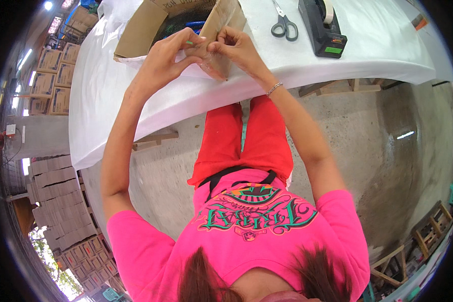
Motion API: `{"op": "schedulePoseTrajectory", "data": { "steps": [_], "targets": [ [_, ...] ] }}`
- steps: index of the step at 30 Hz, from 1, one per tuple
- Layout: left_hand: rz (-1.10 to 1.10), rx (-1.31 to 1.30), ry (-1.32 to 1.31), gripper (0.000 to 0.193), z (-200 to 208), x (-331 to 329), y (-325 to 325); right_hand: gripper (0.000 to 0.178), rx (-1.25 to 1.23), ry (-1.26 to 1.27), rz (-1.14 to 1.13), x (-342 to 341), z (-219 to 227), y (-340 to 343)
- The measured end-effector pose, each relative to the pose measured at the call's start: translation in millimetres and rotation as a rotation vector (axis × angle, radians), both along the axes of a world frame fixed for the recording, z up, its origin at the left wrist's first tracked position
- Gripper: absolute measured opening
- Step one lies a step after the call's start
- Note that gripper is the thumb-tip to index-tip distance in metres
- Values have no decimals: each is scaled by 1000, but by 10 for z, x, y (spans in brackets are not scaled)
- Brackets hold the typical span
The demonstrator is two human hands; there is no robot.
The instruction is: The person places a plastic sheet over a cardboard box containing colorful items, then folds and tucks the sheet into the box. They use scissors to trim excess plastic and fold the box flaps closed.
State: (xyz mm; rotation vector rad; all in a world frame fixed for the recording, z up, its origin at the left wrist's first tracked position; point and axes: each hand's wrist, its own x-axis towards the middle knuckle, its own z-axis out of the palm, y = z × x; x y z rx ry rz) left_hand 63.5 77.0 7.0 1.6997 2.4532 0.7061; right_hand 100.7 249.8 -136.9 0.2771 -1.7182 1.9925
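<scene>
An open cardboard box point(234, 20) stands at the table's near edge, with dark and blue things partly visible inside. Both my hands meet at its near corner. My left hand point(170, 58) has its thumb and fingers curled in a pinch, with a small green bit at the fingertips. My right hand point(242, 54) pinches with thumb and forefinger just beside it. Between them a shiny brownish piece point(214, 64) hangs against the box; whether it is a flap or film I cannot tell. What exactly each set of fingertips grips is too small to make out.
Right of the box lie black-handled scissors point(285, 26) and a black tape dispenser point(325, 30) with a roll. A white cloth point(377, 38) covers the table. Stacked cartons point(55, 73) stand at the left, and wooden frames point(430, 234) lie at the lower right.
</scene>
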Motion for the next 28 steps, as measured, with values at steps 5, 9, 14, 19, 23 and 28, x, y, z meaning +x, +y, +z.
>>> {"op": "schedulePoseTrajectory", "data": {
  "steps": [5, 9, 14, 19, 23, 28],
  "targets": [
    [-25, 8, 13, 36, -39, -8, -8, 28, -120, -69, -146, -27, -279, -56],
    [-70, -11, 41, 39, -33, 8, 8, 30, 1, -77, -240, 0, -377, 1],
    [14, 246, 440, 40, -301, 188, 32, 32, -3, -96, -233, 50, -339, -7],
    [-375, 181, 417, 41, -1227, 553, -389, 30, 5, -146, -228, 26, -373, 41],
    [27, -201, -146, 45, -2232, 779, -644, 30, 66, -166, -275, 58, -294, 10],
    [317, -459, -226, 64, -3374, 166, -744, 26, 44, -176, -231, 52, -272, -28]
  ]
}}
